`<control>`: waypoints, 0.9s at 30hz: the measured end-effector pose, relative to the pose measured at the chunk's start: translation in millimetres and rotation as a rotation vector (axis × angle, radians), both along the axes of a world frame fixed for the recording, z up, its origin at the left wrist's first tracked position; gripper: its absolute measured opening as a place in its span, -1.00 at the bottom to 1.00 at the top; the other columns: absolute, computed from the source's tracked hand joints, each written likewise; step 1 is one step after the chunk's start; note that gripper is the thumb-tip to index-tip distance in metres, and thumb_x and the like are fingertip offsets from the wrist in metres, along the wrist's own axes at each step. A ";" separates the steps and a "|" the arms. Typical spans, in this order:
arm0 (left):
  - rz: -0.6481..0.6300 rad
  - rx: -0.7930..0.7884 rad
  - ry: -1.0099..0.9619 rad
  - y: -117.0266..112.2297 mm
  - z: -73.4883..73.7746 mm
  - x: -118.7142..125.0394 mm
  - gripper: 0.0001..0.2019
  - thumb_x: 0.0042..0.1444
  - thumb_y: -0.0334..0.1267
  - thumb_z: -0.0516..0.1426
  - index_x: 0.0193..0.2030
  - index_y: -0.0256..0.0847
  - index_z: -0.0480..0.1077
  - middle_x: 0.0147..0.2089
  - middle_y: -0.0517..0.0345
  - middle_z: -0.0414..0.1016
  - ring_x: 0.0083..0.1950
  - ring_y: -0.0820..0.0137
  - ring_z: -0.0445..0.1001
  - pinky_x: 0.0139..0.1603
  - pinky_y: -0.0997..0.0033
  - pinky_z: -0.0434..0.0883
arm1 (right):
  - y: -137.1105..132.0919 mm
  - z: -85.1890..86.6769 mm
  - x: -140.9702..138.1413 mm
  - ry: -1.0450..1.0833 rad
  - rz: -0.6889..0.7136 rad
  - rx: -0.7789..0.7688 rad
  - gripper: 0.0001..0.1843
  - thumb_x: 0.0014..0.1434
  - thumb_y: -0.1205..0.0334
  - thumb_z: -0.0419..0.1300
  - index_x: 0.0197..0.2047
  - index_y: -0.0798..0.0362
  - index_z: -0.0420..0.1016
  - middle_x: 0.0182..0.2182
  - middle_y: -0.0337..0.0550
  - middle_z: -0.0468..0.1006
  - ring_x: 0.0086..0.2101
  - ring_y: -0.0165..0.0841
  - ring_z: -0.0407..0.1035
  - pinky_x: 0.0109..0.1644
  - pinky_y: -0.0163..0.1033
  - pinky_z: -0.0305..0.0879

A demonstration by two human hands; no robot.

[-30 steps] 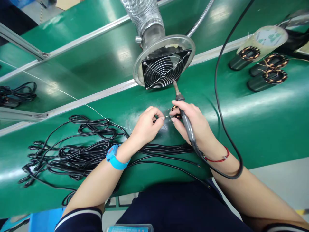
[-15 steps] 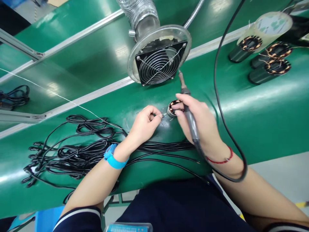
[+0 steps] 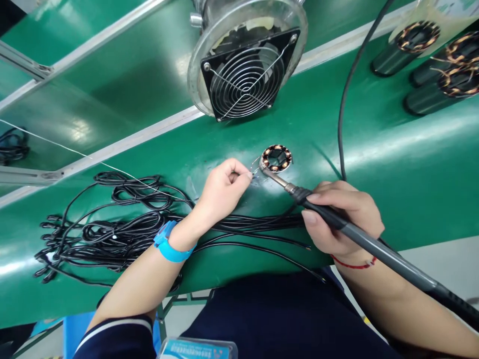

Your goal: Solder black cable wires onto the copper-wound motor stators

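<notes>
My left hand (image 3: 226,189) is closed in a pinch on a thin silvery wire (image 3: 255,162) at the left side of a small wound motor stator (image 3: 286,158). The stator is a ring with copper coils and a black lining, standing on the green bench. My right hand (image 3: 346,217) grips the dark handle of a soldering iron (image 3: 368,245). The iron points up and left, its metal tip at the stator's lower left edge, close to the wire ends. Whether the tip touches the wire I cannot tell.
Black power cables (image 3: 123,232) lie coiled at the left, their ends running under my wrist. A round fume extractor with fan grille (image 3: 245,89) hangs behind the stator. Several taller wound stators (image 3: 396,55) stand at the back right. The iron's cord (image 3: 346,99) hangs at the right.
My right hand has drawn back from the stator and turned the soldering iron, bringing its tip from beside the fan down to the stator's edge. The left hand stays beside the stator.
</notes>
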State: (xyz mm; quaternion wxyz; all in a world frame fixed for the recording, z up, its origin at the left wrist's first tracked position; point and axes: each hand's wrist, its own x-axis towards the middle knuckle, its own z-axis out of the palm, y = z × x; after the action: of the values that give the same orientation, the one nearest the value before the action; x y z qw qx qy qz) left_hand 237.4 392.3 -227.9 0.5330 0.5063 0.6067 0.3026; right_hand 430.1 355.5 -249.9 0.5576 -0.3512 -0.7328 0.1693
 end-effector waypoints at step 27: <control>0.012 -0.029 -0.036 1.3 2.0 2.7 -0.82 0.09 -0.47 0.10 -0.48 -0.19 0.27 -0.68 0.39 0.13 -0.65 0.61 0.05 -0.64 0.54 -0.02 | -2.7 -6.6 -1.7 0.008 0.034 0.001 -0.68 0.10 0.39 0.21 -0.05 -0.02 0.45 -0.49 -0.24 0.45 -0.58 -0.40 0.31 -0.58 -0.24 0.31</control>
State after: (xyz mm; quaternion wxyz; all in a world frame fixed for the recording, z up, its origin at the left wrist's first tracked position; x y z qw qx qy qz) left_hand 240.1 393.6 -225.9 0.5493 0.4892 0.6042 0.3063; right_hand 428.4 352.8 -256.4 0.5578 -0.3379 -0.7364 0.1797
